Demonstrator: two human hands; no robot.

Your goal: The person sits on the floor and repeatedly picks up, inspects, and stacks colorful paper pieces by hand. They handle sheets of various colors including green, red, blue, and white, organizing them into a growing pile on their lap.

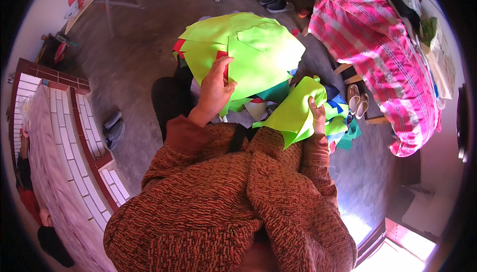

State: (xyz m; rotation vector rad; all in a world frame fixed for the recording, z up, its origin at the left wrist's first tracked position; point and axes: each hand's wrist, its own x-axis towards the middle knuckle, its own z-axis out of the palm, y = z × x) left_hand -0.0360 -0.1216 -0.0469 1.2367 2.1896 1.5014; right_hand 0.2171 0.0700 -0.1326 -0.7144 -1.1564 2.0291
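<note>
A heap of lime-green cloth pieces (268, 48) lies spread in front of me, with red, dark green and white scraps showing under its edges. My left hand (214, 93) is at the near left side of this heap, its fingers curled around a small red cloth piece (226, 73) against the green. In my right hand (318, 113) is a folded lime-green cloth (293, 110), with the thumb pressed on top and the other fingers hidden beneath. This cloth hangs over my lap. Blue, green and white scraps (340, 110) lie just beyond the right hand.
A pink plaid cloth (367, 53) covers something with wooden legs at the right, with light slippers (357, 100) beside it. Dark shoes (276, 2) stand at the far side. On the left are more dark shoes (113, 128) and a white-tiled ledge (69, 137).
</note>
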